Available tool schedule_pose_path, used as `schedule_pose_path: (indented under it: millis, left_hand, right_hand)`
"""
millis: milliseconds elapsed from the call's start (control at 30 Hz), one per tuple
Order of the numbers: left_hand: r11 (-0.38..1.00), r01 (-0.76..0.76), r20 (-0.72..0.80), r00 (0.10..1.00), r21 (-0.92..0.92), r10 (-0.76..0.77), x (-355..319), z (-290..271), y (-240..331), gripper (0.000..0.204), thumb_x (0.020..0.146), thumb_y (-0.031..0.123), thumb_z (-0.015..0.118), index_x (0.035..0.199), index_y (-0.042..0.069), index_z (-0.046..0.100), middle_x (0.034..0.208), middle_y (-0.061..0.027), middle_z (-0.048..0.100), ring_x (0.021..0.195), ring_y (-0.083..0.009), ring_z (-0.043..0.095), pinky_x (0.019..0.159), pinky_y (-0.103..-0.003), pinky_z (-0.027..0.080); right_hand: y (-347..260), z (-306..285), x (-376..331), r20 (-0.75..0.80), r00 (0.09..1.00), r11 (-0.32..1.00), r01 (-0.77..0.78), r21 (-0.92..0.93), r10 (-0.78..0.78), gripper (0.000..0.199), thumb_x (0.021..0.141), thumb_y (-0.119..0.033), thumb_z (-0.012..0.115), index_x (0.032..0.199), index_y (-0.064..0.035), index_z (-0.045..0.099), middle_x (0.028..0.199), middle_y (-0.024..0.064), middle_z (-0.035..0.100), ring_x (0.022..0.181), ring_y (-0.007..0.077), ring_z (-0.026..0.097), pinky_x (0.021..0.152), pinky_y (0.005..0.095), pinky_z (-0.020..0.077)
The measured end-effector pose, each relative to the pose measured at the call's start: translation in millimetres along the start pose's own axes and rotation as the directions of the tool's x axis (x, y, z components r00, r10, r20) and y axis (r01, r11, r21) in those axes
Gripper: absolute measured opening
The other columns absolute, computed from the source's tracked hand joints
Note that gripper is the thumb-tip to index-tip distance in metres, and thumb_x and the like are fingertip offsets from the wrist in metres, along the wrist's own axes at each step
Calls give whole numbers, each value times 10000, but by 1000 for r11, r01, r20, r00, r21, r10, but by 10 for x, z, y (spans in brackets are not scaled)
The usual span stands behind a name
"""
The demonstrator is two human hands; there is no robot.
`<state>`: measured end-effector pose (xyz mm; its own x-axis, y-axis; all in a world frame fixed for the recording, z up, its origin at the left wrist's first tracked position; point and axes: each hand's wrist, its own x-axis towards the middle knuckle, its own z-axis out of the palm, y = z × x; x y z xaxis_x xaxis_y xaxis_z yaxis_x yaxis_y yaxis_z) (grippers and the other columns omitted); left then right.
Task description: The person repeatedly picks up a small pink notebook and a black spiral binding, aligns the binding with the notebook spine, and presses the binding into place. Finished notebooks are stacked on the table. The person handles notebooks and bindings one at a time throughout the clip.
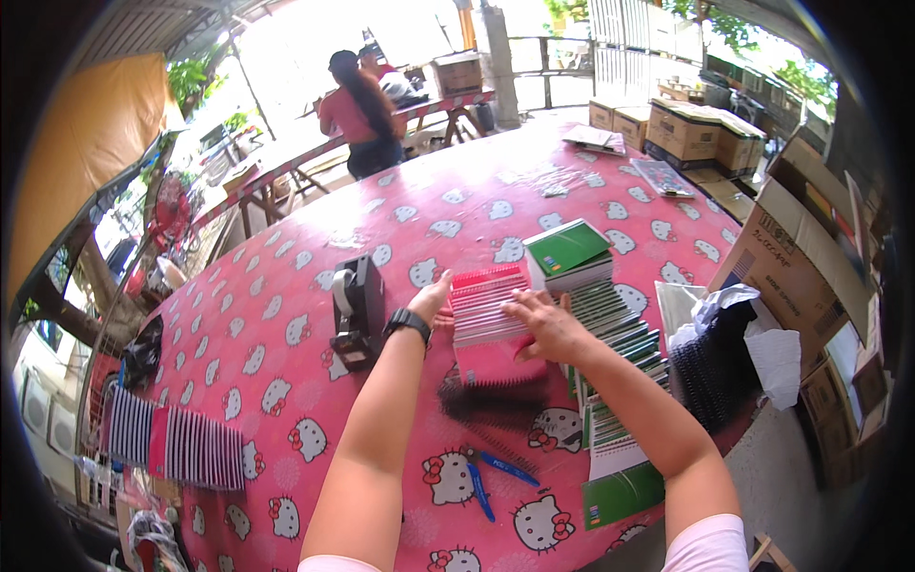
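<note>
A fanned row of pink spiral notebooks lies on the table between my hands. My left hand, with a black watch at the wrist, holds their left edge, its fingertips partly hidden. Across their right side rests my right hand, fingers spread over the edges and thumb low on a pink cover. Just below the notebooks sits a blurred bunch of black binding coils. Blue-handled pliers lie nearer to me. To the right, a long overlapping row of green notebooks passes partly under my right forearm.
A black tape dispenser stands left of my left hand. More pink notebooks are fanned at the table's left edge. Black coils with white paper lie at the right, beside an open carton. A person stands beyond the pink-covered table.
</note>
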<state>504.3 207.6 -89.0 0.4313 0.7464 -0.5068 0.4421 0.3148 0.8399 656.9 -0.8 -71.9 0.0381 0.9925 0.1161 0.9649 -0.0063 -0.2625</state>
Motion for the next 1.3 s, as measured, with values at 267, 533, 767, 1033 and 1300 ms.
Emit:
schedule_pose_path:
  millis: [267,533,767,1033,1300]
  left_hand:
    - [992,127,-1,992,-18,-127,271,-43,-96,561,840,648,524,891,91,568,715,-20,588,560,-117,561,514,-256,485]
    - [999,28,-74,997,26,-26,145,144,-28,284,817,447,636,757,174,583,574,44,538,398,-89,463,355,-254,342]
    - [990,8,-49,999,-141,-15,84,73,-23,247,856,397,611,766,169,576,596,35,583,419,-99,516,361,-246,384]
    - [856,-15,272,945,-517,181,-361,80,-140,306,865,441,645,851,145,572,703,39,617,492,-69,537,453,-235,456]
    - [846,-350,445,733,-402,515,-510,-70,-483,1079,650,118,843,1451,67,121,1399,-106,356,1310,-241,368,1061,-374,344]
  right_hand:
    - [-69,-59,4,25,1000,1000,-9,11,8,937,575,-340,857,1386,-209,408,1453,74,346,1384,266,257,1074,650,214]
    - [-64,-85,-26,42,998,999,-39,28,38,935,574,-340,854,1385,-212,407,1469,78,333,1392,268,246,1069,670,202]
    - [-111,-45,29,13,1000,999,5,44,-6,927,560,-339,858,1372,-225,424,1461,67,345,1382,281,257,1066,666,198]
    - [-71,-50,-16,2,1000,994,-19,104,19,928,544,-321,867,1362,-219,440,1462,61,349,1380,288,257,1067,661,194]
    - [-66,-40,5,-15,999,999,-28,34,29,1058,497,-355,891,1393,-209,348,1425,31,334,1347,259,269,1067,601,240]
